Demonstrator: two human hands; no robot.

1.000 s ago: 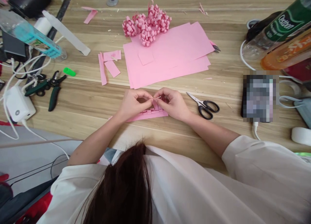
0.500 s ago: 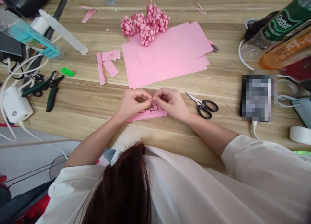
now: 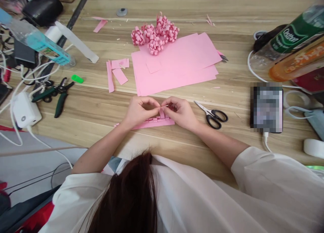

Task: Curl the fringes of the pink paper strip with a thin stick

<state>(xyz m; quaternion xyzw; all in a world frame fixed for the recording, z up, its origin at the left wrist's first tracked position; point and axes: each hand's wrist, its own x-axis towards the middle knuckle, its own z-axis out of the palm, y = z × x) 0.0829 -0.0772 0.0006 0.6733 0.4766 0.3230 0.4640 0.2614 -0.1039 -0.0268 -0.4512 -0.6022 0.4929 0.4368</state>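
Note:
A fringed strip of pink paper (image 3: 154, 124) lies on the table between my hands, its upper edge lined with small curled tabs. My left hand (image 3: 138, 112) is closed in a pinch at the end of one raised tab. Facing it, my right hand (image 3: 180, 113) pinches at the same spot, fingertips almost touching the left ones. A thin pale stick (image 3: 165, 106) shows between the fingertips, with the tab's end against it. Scissors with black handles (image 3: 212, 114) lie slightly open to the right of my right hand.
Pink paper sheets (image 3: 177, 64) lie beyond my hands, with curled pink paper flowers (image 3: 155, 35) at their far edge. Paper scraps (image 3: 120, 76), a green cap (image 3: 77, 79) and wire strippers (image 3: 60, 94) are on the left. Bottles (image 3: 291, 37) and a phone (image 3: 266, 107) stand or lie right.
The whole view has shifted, so the table items appear slightly lower. Both hands keep pinching at the raised tab, and the thin stick shows more clearly between the fingertips.

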